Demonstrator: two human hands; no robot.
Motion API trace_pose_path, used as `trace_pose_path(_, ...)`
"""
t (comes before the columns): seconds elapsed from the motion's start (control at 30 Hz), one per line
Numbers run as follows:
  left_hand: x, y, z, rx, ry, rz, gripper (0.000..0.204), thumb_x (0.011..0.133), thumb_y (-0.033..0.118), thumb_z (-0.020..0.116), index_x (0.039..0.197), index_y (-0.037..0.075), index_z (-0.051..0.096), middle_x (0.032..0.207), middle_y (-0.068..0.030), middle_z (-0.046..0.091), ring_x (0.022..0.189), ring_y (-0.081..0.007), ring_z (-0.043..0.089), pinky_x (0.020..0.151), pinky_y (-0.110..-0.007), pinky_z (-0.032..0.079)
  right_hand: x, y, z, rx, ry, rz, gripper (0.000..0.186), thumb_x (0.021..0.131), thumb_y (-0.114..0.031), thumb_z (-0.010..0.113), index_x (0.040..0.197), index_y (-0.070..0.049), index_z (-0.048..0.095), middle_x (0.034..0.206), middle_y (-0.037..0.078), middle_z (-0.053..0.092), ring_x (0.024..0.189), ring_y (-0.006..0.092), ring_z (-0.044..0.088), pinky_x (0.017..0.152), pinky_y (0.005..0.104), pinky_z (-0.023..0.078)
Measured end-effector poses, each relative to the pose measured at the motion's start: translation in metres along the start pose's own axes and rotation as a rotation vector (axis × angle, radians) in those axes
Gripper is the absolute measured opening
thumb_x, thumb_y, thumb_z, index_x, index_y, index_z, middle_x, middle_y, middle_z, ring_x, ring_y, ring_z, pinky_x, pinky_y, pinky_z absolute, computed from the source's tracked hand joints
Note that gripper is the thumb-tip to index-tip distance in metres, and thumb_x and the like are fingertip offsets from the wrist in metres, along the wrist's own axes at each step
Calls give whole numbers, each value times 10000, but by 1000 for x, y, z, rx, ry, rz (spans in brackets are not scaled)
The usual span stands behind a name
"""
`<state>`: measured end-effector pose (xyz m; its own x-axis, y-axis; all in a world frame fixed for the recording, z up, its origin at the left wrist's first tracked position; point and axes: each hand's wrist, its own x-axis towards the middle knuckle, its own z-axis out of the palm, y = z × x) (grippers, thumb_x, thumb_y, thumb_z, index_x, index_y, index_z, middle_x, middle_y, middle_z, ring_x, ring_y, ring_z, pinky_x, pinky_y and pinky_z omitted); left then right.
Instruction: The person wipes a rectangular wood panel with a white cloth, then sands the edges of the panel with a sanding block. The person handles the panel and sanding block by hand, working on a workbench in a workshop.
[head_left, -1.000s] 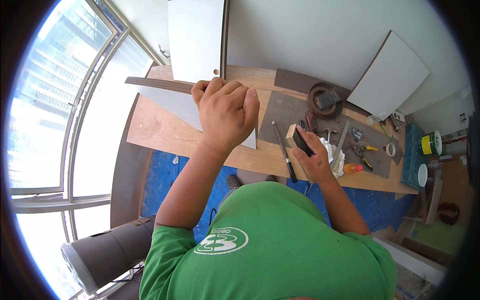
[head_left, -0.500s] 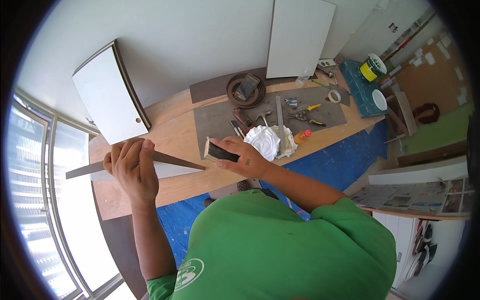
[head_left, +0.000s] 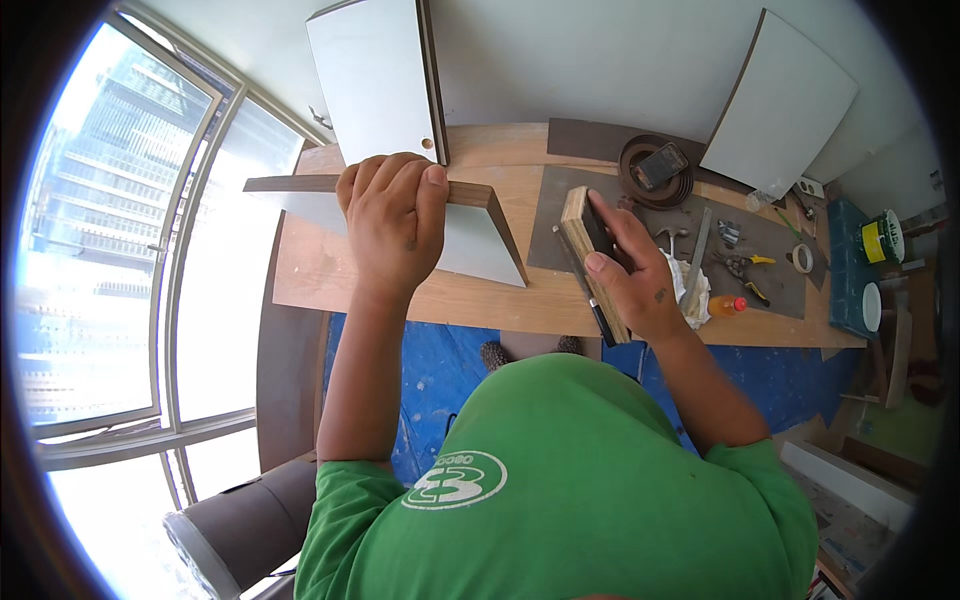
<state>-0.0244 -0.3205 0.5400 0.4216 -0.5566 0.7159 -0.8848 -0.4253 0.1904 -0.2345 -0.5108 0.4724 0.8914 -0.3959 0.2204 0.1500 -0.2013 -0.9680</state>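
A white board with a brown edge point(head_left: 470, 240) stands tilted on the workbench. My left hand point(head_left: 393, 215) is closed over its upper edge, fingers on the far side and thumb on top. Off to the right of the board, apart from it, my right hand point(head_left: 640, 270) grips a wooden sanding block point(head_left: 600, 250) with a black face. The block slants, its pale layered side toward the left. Along its lower left side shows a slim dark and silver tool point(head_left: 597, 305); whether it is in my hand or lies behind cannot be told.
Pliers point(head_left: 742, 270), a steel ruler point(head_left: 697, 250), white cloth point(head_left: 690, 295), an orange bottle point(head_left: 727, 306) and a tape roll point(head_left: 801, 259) lie at right. A phone point(head_left: 657, 166) rests on coiled brown edging point(head_left: 632, 150). White panels point(head_left: 375, 85) lean on the wall; windows stand left.
My view has swung left, so the bench things appear farther right. My right hand has drawn the sanding block away from the board's corner and turned it more upright. My left hand keeps its hold.
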Motion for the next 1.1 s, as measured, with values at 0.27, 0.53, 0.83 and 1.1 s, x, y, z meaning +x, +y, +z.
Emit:
trace_pose_path(0.27,-5,-2,5,21,6,-34,263,1004,200,585,794,84,694,850,-32,699,852,-252,601,962,-421,371,44,-37,37,-257,-25,-492,632,955,-217,763,1508,-8,541,1257,139,608,1100,241,631,944,341,519)
trace_pose_path(0.53,-10,-1,4,21,40,-3,259,1003,205,591,783,104,683,824,-22,678,827,-248,588,934,-413,371,90,-56,14,-349,-22,-245,602,983,-365,728,1452,-9,601,1155,153,643,990,222,661,895,338,539)
trace_pose_path(0.83,-9,-1,4,25,36,-9,269,1012,202,571,793,108,696,806,-13,661,811,-240,575,937,-406,366,43,-48,46,-420,-70,-574,632,956,-231,769,1517,-46,545,1233,186,586,1028,300,651,916,375,540)
trace_pose_path(1.1,-7,-3,9,1,81,-11,245,992,215,616,783,110,689,802,-1,650,801,-240,574,946,-419,373,58,-37,44,-399,25,-560,662,921,-199,806,1520,-76,552,1227,177,581,1059,303,636,895,383,553)
